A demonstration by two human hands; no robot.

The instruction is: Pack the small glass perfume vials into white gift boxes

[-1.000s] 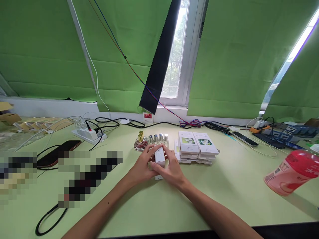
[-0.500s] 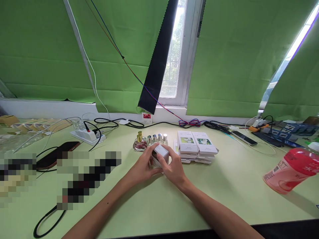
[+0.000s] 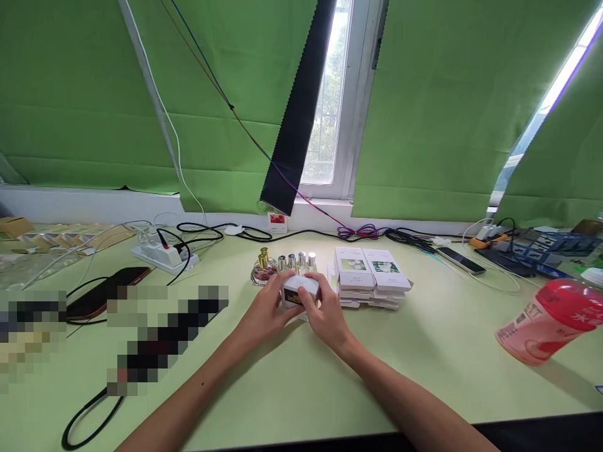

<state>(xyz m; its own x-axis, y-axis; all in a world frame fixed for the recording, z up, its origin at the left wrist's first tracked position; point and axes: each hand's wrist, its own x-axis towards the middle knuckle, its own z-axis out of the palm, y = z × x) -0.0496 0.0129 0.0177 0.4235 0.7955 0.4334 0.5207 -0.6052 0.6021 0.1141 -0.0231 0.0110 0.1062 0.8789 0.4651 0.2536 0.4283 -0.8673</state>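
Observation:
A small white box (image 3: pixel 301 285) with a dark picture on its near side is held between both hands above the table. My left hand (image 3: pixel 269 306) grips its left side, thumb low at the front. From the right, my right hand (image 3: pixel 327 309) closes round the box, its thumb on the front face. Just beyond the hands stand several small glass bottles (image 3: pixel 302 261) with silver caps, partly hidden by my fingers. To their left are gold-capped bottles (image 3: pixel 263 258). Stacks of flat white cartons (image 3: pixel 370 276) with flower pictures lie to the right of my right hand.
A pink bottle with a red label (image 3: pixel 541 323) lies tilted at the right. Phones rest at the left (image 3: pixel 110 292) and far right (image 3: pixel 460 260). A white power strip (image 3: pixel 164 256) and black cables (image 3: pixel 306 233) run along the back. A blurred patch covers part of the left table.
The box has turned and tipped between my hands, so its dark picture now faces nearer to me. Both hands still hold it in about the same spot.

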